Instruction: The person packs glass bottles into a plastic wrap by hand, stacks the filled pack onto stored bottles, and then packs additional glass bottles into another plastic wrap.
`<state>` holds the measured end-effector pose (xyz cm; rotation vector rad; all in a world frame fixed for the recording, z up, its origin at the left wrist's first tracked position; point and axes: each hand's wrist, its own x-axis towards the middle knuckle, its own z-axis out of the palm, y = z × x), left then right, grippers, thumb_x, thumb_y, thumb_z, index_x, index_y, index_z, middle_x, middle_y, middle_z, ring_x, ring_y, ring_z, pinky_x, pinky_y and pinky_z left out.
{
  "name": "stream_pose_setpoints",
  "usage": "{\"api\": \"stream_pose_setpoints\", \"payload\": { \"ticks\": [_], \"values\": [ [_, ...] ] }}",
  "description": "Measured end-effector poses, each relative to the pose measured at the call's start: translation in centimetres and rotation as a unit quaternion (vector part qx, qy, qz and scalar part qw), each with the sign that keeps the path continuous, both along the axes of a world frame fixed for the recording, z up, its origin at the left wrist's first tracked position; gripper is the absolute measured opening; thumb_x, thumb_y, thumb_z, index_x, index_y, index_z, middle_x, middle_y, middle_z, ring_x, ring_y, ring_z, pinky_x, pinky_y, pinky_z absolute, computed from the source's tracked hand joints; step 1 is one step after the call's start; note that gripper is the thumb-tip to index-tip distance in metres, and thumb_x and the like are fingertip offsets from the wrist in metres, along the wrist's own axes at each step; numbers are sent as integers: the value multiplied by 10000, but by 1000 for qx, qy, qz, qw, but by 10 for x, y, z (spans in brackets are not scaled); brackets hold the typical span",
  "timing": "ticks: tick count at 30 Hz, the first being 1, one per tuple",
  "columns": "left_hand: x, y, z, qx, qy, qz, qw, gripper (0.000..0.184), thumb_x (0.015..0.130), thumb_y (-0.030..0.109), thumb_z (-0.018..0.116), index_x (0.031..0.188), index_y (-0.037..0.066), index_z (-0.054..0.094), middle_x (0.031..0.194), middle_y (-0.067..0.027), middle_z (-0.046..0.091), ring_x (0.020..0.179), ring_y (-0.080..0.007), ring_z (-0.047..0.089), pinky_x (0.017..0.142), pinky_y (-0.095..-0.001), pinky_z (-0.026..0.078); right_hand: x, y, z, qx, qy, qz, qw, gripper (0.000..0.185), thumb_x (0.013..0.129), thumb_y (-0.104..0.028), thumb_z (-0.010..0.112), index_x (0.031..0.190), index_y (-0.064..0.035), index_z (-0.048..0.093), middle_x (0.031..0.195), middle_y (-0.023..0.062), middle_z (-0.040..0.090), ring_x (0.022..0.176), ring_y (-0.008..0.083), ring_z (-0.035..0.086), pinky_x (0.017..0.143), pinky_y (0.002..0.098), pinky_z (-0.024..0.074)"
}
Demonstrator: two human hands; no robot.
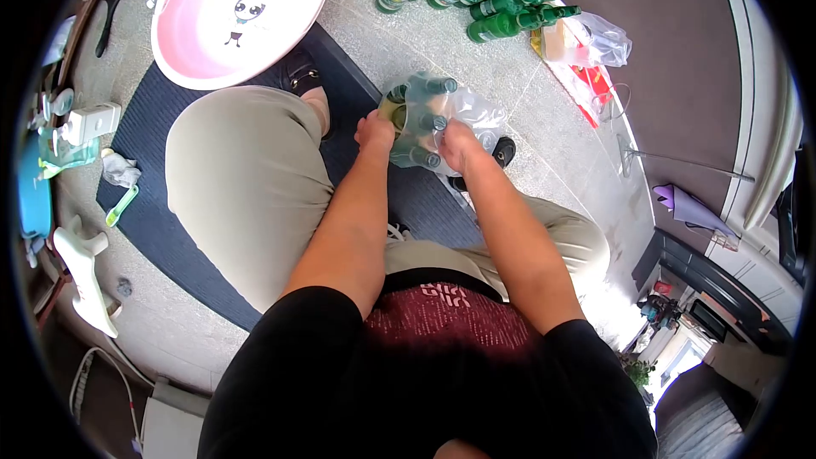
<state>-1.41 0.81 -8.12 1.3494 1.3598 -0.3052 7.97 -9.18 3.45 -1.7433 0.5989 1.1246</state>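
Between my knees is a clear plastic bag [478,110] with several green glass bottles [432,122] in it, their necks pointing up and to the right. My left hand [375,131] is closed on the bag's left side, close against a bottle. On the right side, my right hand [460,144] grips the bunched plastic with curled fingers. The fingertips of both hands are partly hidden by the bag and the hands themselves.
More green bottles [501,0] stand grouped at the top. A pink basin [183,59] lies upper left by my foot. Red packaging [586,89] lies along the wall at right. A green-handled brush [123,204] and white stool-like object [81,268] are at left, beside the dark mat [170,153].
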Motion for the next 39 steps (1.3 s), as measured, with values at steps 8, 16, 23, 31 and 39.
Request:
{"api": "stream_pose_setpoints", "payload": {
  "ticks": [8,16,23,31,39],
  "values": [
    [-3,-2,-27,-364,88,239,896,630,937,543,262,1405,122,291,1363,-177,418,1191,-452,438,887,-705,330,-2,-11,11,149,94,3,984,315,970,-161,323,1201,-18,483,1137,106,568,1015,232,570,917,377,468],
    [-12,-7,-39,-383,30,301,873,599,941,533,289,1312,77,407,1146,-170,569,954,-356,613,768,-574,490,-3,-25,15,207,138,52,967,369,979,-295,385,1219,-30,478,1187,101,558,1040,225,573,924,353,465],
    [-9,-14,-41,-368,-13,330,870,540,933,480,346,1243,56,477,1088,-165,600,972,-330,606,829,-526,462,6,-21,-5,150,123,88,977,345,959,-283,435,1173,-25,517,1056,112,615,836,211,662,677,300,545],
    [-6,-24,-23,-426,-73,263,863,462,923,434,394,1167,69,538,1064,-131,617,996,-302,591,864,-498,441,10,25,50,-52,-43,329,942,488,940,-449,398,1163,-34,526,940,122,611,591,184,590,531,318,490],
    [1,-12,36,-68,-37,270,960,401,949,313,378,1200,24,497,1185,-149,553,1082,-298,525,944,-368,387,29,-5,30,-25,-154,422,893,369,935,-353,431,1159,-87,553,1051,195,608,916,296,600,770,389,477]
  ]
}}
